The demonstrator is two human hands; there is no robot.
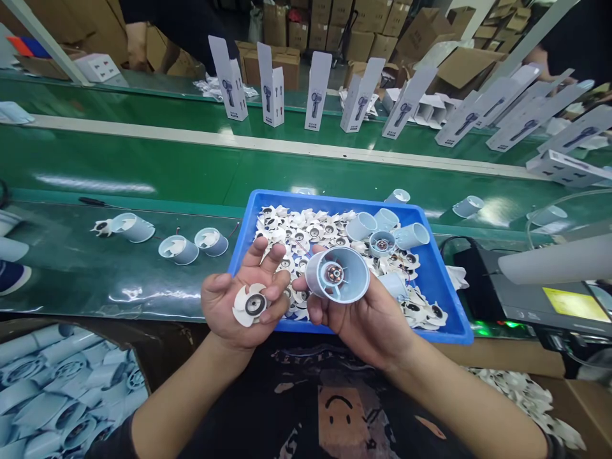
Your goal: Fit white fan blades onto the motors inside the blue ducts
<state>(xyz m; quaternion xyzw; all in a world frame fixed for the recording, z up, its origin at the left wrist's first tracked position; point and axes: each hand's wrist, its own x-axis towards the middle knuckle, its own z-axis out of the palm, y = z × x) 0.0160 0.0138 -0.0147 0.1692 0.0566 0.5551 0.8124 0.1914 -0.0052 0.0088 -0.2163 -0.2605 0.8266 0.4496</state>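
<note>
My left hand (239, 296) is palm up and holds a small white fan impeller (249, 305) with a dark hub between thumb and fingers. My right hand (356, 312) grips a pale blue cylindrical fan housing (338, 275), its open end facing me with a copper motor in the centre. Both hands hover over the near edge of a blue plastic tray (444, 287) filled with several white impellers and a few blue housings.
Three blue housings (179, 247) lie on the green bench left of the tray. A green conveyor (143, 166) runs behind, with upright white product boxes (271, 86) beyond it. A box of housings (57, 389) sits at lower left, a black device (516, 293) at right. Another person stands at top left.
</note>
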